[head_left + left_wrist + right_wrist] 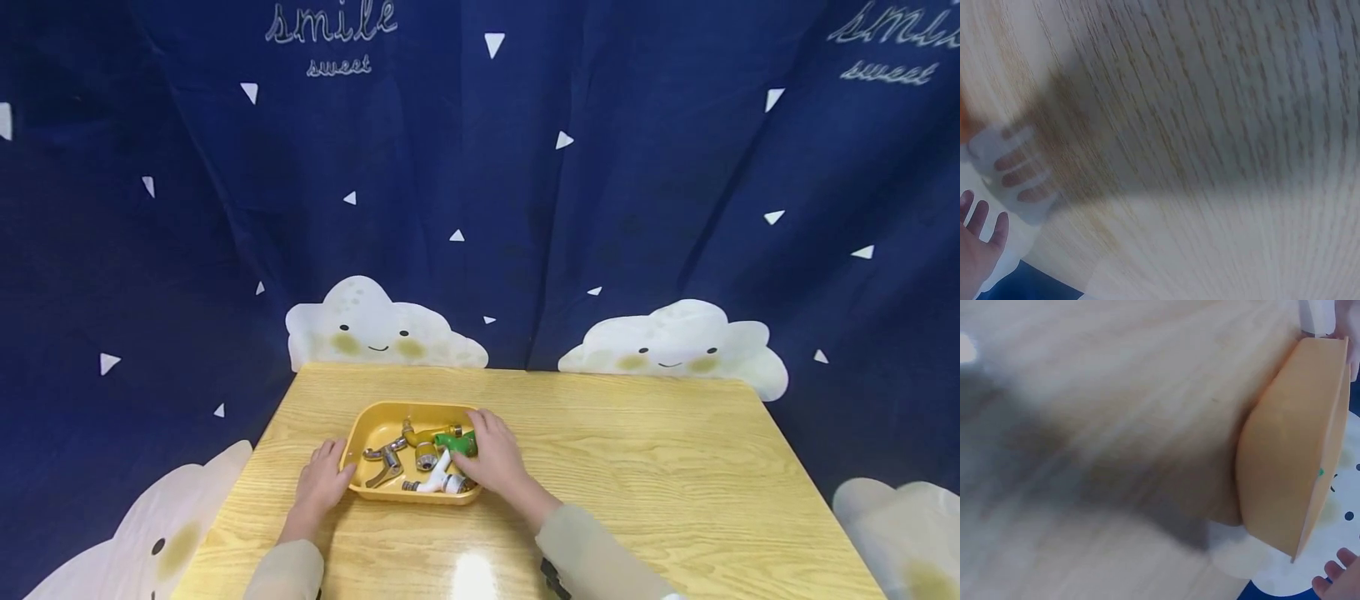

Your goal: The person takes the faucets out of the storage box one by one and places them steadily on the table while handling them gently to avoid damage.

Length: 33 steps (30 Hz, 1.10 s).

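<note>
On the wooden table stands a yellow tray [408, 497] holding faucet-like fittings: a yellow one [427, 435], a green one [467, 443], a white one [435, 479], a metal one [386, 457] and a short yellow-and-metal connector [426, 456]. The left hand [322, 479] is at the tray's left edge, thumb by the rim; its fingers [979, 225] look spread in the left wrist view. Over the right rim lies the right hand [495, 454], partly covering the green fitting. In the right wrist view its fingers [1335, 572] are apart beside the tray [1285, 444].
The wooden tabletop [637, 467] extends to the right of the tray. Behind it hangs a dark blue curtain [450, 167] with white triangles and smiling clouds. A bright reflection lies on the table in front of the tray.
</note>
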Each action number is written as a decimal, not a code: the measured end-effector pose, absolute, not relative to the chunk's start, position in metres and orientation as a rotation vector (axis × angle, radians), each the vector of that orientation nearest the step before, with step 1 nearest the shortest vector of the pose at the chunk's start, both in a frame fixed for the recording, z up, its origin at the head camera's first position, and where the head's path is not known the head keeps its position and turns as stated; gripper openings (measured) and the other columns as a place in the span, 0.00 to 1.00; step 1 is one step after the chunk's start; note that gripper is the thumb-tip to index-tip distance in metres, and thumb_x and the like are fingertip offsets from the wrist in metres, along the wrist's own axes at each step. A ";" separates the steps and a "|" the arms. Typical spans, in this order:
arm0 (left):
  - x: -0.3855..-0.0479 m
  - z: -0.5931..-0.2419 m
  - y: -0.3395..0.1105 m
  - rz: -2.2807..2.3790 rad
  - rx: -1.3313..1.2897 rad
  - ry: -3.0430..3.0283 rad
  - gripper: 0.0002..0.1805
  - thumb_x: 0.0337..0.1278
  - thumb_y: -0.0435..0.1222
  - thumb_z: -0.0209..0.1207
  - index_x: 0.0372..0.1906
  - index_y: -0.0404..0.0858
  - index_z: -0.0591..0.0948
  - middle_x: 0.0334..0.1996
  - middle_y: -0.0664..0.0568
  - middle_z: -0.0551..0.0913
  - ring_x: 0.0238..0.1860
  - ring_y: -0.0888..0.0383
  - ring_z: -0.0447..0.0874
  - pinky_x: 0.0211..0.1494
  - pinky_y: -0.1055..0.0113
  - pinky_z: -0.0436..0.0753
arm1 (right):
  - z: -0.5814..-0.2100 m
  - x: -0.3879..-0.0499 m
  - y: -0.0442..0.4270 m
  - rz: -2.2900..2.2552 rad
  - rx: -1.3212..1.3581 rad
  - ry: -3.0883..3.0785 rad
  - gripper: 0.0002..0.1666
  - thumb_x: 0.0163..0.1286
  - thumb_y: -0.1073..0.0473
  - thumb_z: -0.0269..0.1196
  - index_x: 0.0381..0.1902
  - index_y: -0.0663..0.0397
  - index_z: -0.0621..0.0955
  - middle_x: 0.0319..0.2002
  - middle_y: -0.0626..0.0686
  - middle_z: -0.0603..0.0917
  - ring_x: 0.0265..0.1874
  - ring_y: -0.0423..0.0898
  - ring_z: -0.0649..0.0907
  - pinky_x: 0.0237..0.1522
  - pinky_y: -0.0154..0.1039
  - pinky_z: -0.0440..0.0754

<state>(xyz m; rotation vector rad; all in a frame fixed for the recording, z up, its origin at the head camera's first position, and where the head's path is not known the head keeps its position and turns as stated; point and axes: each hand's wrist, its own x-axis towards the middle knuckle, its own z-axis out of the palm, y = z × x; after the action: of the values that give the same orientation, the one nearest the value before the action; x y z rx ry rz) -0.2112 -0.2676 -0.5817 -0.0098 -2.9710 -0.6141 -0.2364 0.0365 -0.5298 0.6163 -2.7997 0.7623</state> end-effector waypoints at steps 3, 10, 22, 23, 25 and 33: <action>-0.212 -0.581 -0.267 -0.619 -0.004 -2.986 0.26 0.56 0.41 0.50 0.58 0.32 0.67 0.52 0.35 0.69 0.53 0.37 0.67 0.45 0.40 0.72 | -0.526 -0.242 0.032 0.680 0.657 -2.876 0.42 0.55 0.41 0.61 0.64 0.53 0.65 0.59 0.60 0.68 0.58 0.57 0.69 0.56 0.53 0.69; -0.211 -0.582 -0.268 -0.641 0.010 -3.023 0.28 0.57 0.41 0.49 0.61 0.31 0.65 0.55 0.34 0.67 0.55 0.37 0.64 0.47 0.39 0.70 | -0.533 -0.249 0.021 0.575 0.704 -3.001 0.43 0.55 0.43 0.60 0.65 0.53 0.62 0.61 0.59 0.66 0.58 0.55 0.69 0.54 0.50 0.72; -0.208 -0.576 -0.267 -0.619 0.011 -3.038 0.26 0.59 0.40 0.49 0.61 0.31 0.65 0.55 0.34 0.67 0.55 0.37 0.64 0.47 0.40 0.71 | -0.540 -0.258 0.008 0.363 0.659 -3.086 0.46 0.50 0.47 0.66 0.65 0.54 0.63 0.59 0.60 0.66 0.56 0.55 0.70 0.53 0.47 0.74; -0.208 -0.576 -0.267 -0.618 0.012 -3.040 0.26 0.59 0.40 0.49 0.61 0.31 0.65 0.55 0.34 0.67 0.55 0.37 0.64 0.47 0.40 0.71 | -0.539 -0.258 0.007 0.328 0.657 -3.098 0.46 0.50 0.46 0.66 0.65 0.54 0.63 0.58 0.60 0.66 0.56 0.56 0.70 0.53 0.46 0.74; -0.208 -0.576 -0.267 -0.619 0.013 -3.040 0.26 0.59 0.40 0.48 0.60 0.31 0.65 0.55 0.34 0.68 0.55 0.37 0.64 0.47 0.40 0.71 | -0.539 -0.258 0.005 0.262 0.653 -3.120 0.45 0.51 0.46 0.65 0.65 0.55 0.63 0.58 0.60 0.66 0.56 0.56 0.70 0.53 0.46 0.74; -0.210 -0.579 -0.267 -0.634 0.002 -3.022 0.26 0.59 0.40 0.49 0.60 0.32 0.66 0.55 0.34 0.68 0.55 0.36 0.65 0.46 0.39 0.71 | -0.533 -0.254 -0.003 0.208 0.577 -3.229 0.44 0.52 0.48 0.66 0.65 0.56 0.65 0.60 0.61 0.64 0.58 0.60 0.67 0.51 0.46 0.75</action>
<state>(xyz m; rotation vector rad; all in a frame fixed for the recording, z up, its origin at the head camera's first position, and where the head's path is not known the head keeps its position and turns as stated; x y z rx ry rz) -0.2096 -0.2671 -0.5788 0.0015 -3.0220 -0.6336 -0.2541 -0.0028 -0.5329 0.5769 -3.2294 0.2080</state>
